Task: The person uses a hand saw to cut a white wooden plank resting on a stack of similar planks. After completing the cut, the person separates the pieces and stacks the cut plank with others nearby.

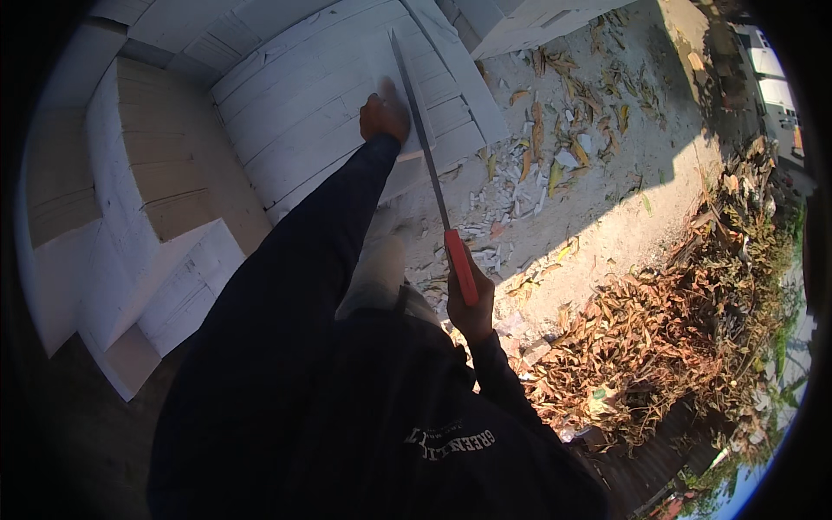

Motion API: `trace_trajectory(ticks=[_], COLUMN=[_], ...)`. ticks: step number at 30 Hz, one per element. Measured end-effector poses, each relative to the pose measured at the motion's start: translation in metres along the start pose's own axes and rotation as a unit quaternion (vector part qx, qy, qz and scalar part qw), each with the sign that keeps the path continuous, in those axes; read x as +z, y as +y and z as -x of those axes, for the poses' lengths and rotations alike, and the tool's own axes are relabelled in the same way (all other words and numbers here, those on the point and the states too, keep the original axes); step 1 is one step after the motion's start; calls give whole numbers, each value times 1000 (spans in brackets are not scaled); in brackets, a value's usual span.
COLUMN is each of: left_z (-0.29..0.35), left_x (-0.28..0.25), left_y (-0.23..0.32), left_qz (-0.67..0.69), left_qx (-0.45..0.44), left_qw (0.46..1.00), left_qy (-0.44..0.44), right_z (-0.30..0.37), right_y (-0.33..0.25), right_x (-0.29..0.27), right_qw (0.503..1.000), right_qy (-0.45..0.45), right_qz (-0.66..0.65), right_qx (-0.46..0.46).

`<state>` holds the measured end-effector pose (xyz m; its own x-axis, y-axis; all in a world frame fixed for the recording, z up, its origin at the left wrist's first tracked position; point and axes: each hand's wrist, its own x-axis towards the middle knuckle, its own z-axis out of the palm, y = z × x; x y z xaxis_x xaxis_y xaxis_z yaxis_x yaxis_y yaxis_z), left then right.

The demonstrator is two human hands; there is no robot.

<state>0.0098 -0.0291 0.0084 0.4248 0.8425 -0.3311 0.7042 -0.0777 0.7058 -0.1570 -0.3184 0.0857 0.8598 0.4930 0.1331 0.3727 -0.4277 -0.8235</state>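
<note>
My right hand [471, 303] is closed around the red handle of a handsaw [430, 165]. Its long, narrow blade points forward and slightly left, over the edge of a stack of white blocks [303, 117]. Just left of the blade, my left hand [386, 117] rests at the white blocks with its fingers curled. Part of that hand is blurred, and whatever lies under its fingers is hidden.
More stacked white blocks [160, 147] rise on the left like steps. White chips and fallen leaves [563, 156] litter the shaded ground to the right. A heap of dry brown leaves [650, 360] lies in sunlight at the lower right.
</note>
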Motion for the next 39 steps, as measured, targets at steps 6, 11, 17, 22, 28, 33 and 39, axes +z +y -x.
trace_trajectory(ticks=[6,11,17,22,28,33,39], left_z=[-2,5,8,3,6,12,4], left_x=[7,13,18,18,18,20,21], left_y=[13,17,21,20,19,23,17], left_qz=[19,-9,-13,-25,-19,-18,-18], left_qx=[9,36,44,48,44,62,69], left_qw=[1000,999,999,998,998,997,997], left_qy=[10,-18,-23,-28,-44,-30,-5], right_z=[-118,-59,-43,-102,4,-64,-28], right_y=[7,-14,-5,-19,-11,-5,-18], right_x=[15,-6,-9,-1,-28,-9,-10], right_qw=[999,996,998,991,998,997,991], right_qy=[-44,-52,-27,-91,-38,-47,-41], right_qz=[5,-24,-53,-19,22,-13,-24], right_qx=[-9,66,35,93,36,62,125])
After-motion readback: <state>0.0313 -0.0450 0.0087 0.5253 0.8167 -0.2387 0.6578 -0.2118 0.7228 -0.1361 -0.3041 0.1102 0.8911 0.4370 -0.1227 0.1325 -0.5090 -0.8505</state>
